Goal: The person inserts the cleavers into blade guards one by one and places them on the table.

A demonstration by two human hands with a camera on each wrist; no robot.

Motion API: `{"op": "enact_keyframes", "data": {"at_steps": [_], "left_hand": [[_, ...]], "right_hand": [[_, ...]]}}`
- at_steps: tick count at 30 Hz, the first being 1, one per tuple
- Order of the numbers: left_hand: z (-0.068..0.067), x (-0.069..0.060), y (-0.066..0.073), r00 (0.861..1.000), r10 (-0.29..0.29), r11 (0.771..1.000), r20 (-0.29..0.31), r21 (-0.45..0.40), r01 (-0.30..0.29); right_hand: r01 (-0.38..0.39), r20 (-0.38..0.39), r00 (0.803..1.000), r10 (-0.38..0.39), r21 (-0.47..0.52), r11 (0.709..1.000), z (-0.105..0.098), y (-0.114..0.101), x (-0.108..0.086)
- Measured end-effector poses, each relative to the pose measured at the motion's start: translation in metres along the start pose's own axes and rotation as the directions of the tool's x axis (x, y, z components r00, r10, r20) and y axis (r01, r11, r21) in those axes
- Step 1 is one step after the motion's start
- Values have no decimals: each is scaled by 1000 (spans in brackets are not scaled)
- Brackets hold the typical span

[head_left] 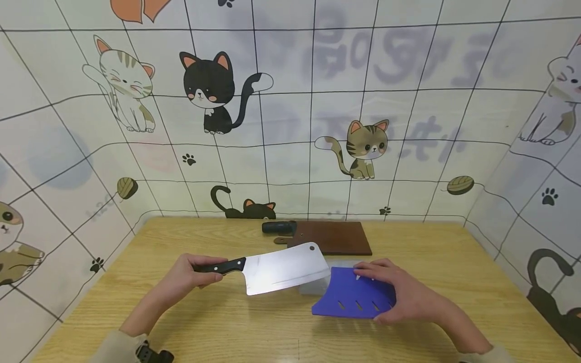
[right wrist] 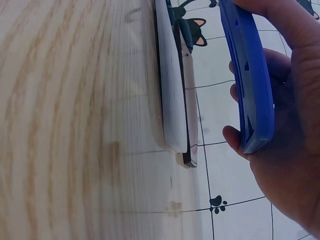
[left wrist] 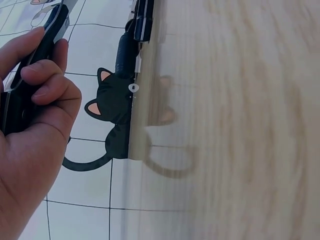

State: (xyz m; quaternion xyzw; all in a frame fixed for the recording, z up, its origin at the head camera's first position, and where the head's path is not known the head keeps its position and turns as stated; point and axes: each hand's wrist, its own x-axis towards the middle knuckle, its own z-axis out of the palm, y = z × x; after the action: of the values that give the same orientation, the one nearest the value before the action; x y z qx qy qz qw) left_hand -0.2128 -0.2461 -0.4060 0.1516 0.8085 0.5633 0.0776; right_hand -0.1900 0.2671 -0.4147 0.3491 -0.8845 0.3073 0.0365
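A cleaver [head_left: 286,269] with a wide steel blade is held above the table by its black handle [head_left: 231,265], which my left hand [head_left: 181,277] grips. The left wrist view shows the fingers of that hand [left wrist: 45,110] curled round the handle. My right hand [head_left: 410,295] holds a blue slotted plastic piece [head_left: 354,295] by its right end. In the right wrist view the blue piece [right wrist: 250,85] stands on edge between thumb and fingers of the hand [right wrist: 295,130]. The blade's tip is close to the piece's left edge; whether they touch I cannot tell.
A brown cutting board [head_left: 333,238] lies at the back of the wooden table [head_left: 218,327], with a black cylindrical object [head_left: 278,227] at its left end. A whitish flat item [head_left: 313,288] lies partly hidden behind the blade and blue piece. A cat-patterned wall covering [head_left: 290,151] surrounds the table.
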Motion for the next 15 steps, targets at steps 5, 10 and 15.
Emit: {"op": "enact_keyframes", "data": {"at_steps": [5, 10, 15], "left_hand": [[4, 2, -1, 1000, 8, 1000, 7, -14, -8], [6, 4, 0, 999, 20, 1000, 26, 8, -21], [4, 5, 2, 998, 38, 999, 58, 22, -40]], "right_hand": [[-55, -20, 998, 55, -1, 999, 1, -1, 4], [-46, -88, 995, 44, -21, 999, 0, 0, 7], [-37, -129, 991, 31, -41, 998, 0, 2, 7]]}}
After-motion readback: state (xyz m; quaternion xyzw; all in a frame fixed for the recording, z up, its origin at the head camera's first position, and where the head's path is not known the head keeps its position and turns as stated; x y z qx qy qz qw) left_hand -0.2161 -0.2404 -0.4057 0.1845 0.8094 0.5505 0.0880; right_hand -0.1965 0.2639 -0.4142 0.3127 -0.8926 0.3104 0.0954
